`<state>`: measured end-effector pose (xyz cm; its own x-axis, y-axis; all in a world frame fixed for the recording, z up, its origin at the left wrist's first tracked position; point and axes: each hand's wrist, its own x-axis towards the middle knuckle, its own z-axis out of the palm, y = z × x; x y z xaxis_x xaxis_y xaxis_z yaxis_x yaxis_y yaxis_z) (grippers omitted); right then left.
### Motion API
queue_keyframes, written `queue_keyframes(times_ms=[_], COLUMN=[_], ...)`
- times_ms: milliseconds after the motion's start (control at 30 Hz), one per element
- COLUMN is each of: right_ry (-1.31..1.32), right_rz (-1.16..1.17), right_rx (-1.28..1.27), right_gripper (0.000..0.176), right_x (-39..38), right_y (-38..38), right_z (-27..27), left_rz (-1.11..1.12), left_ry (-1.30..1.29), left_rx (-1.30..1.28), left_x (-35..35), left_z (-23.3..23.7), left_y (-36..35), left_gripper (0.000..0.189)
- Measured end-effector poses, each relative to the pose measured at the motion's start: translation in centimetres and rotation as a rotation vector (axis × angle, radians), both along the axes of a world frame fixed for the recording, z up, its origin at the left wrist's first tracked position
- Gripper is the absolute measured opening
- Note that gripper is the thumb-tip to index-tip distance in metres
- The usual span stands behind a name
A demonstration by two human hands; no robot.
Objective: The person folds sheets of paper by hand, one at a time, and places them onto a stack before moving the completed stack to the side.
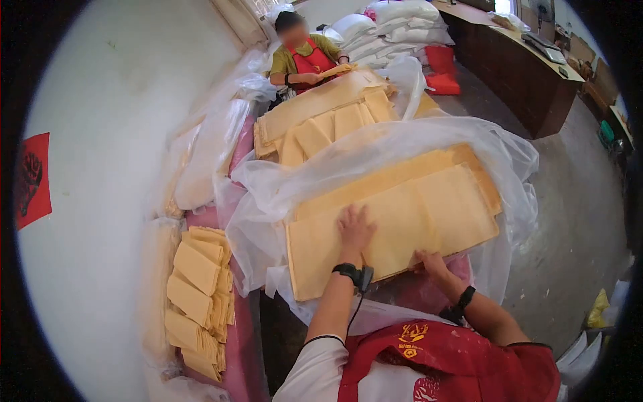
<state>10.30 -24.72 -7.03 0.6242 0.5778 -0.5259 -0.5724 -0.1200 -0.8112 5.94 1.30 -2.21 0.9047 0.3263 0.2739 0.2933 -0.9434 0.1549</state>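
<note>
left hand (356,231) spread wide atop the pale-yellow, rectangular stack of thin sheets (462,208) amid translucent plastic film (258,201), right hand (431,262) curled at its near edge, grip closure indiscernible: light, even pressure should keep edges aligned.

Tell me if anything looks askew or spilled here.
Slightly askew: the top sheets under your left hand aren't squared with the lower sheets, which show along the far edge and right end. I see no spill.
</note>
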Motion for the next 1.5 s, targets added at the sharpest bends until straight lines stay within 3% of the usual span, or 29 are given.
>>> queue_keyframes(times_ms=[67, 100, 167, 400, 500, 600, 667, 700, 767, 800, 867, 933, 1000, 1100, 1133, 1200, 1267, 1333, 1400, 1433, 1500], right_ry=[0.001, -0.006, 0.045, 0.104, 0.109, 0.118, 0.069, 0.063, -0.458, -0.457, -0.998, -1.116, -1.226, -1.661, -1.653, -1.165, -1.916, -1.352, -1.123, -1.072, -1.136], right_rz=[0.034, 0.032, -0.022, -0.114, -0.117, -0.161, 0.153, 0.144, 0.496, 0.497, 0.769, 0.758, 0.736, 0.698, 0.703, 0.956, -0.029, 0.318, 0.305, 0.295, 0.262], right_rx=[0.0, 0.009, 0.034, -0.018, -0.02, 0.002, 0.002, -0.001, -0.07, -0.073, -0.021, 0.02, 0.066, -0.089, -0.09, -0.599, -0.678, -0.795, -0.6, -0.542, -0.586], right_gripper=[0.024, 0.024, 0.025, 0.025, 0.026, 0.03, 0.032, 0.032, 0.035, 0.035, 0.039, 0.041, 0.043, 0.047, 0.047, 0.043, 0.038, 0.034, 0.042, 0.043, 0.045], right_x=[0.5, 0.7, -0.2, -0.8, -1.1, -1.3, -1.1, -1.6, -4.0, -4.6, -4.8, -4.8, -5.1, -5.9, -5.4, -3.3, -0.4, 4.3, 7.5, 8.6, 10.2], right_y=[-0.3, -0.2, -0.3, -0.4, -0.4, -1.3, -1.8, -1.9, -1.7, -1.2, 0.0, 1.6, 2.8, 3.6, 3.6, 4.1, 4.6, 3.5, 1.3, -0.4, -3.4], right_z=[-1.0, -0.5, 1.4, 3.0, 2.5, 2.4, 1.6, 3.1, 7.8, 8.8, 10.3, 8.9, 6.8, 3.4, 5.3, 11.7, 4.6, 6.9, 5.5, 4.7, 3.8], left_rz=[0.21, 0.207, 0.345, 0.318, 0.362, 0.357, 0.416, 0.322, 0.258, 0.204, 0.196, 0.18, 0.156, 0.069, 0.077, -0.099, -0.18, -0.262, -0.313, -0.26, -0.224], left_ry=[-0.045, -0.052, -0.067, 0.024, -0.039, -0.225, -0.312, -0.332, -0.243, -0.158, -0.121, -0.096, -0.211, -0.426, -0.423, -0.401, -0.44, -0.476, -0.672, -0.762, -0.702], left_rx=[-0.262, -0.253, -0.498, -0.447, -0.558, -0.665, -1.794, -1.922, -1.908, -1.887, -1.762, -1.628, -1.78, -1.925, -1.93, -1.926, -1.949, -1.963, -1.874, -1.857, -1.814], left_x=[1.2, 1.5, 0.3, -8.4, -9.6, -8.7, -8.3, -8.1, -6.9, -6.6, -5.8, -5.1, -4.7, -3.3, -2.8, -1.7, -0.5, 0.2, 0.0, -0.8, -2.2], left_z=[0.6, 1.1, 2.1, 1.6, 0.4, -1.5, -1.2, 0.6, 1.1, 1.2, 2.0, 1.9, 0.9, 8.1, 10.1, 13.4, 15.0, 16.8, 19.2, 21.4, 22.0], left_y=[2.5, 2.6, 1.9, -5.0, -6.7, -5.9, -4.8, -4.9, -3.8, -3.6, -4.0, -4.1, -3.7, -5.1, -5.3, -5.4, -5.5, -5.4, -5.4, -5.7, -4.0], left_gripper=[0.063, 0.063, 0.055, 0.037, 0.042, 0.035, 0.025, 0.018, 0.017, 0.019, 0.019, 0.019, 0.022, 0.022, 0.022, 0.019, 0.017, 0.014, 0.015, 0.016, 0.017])
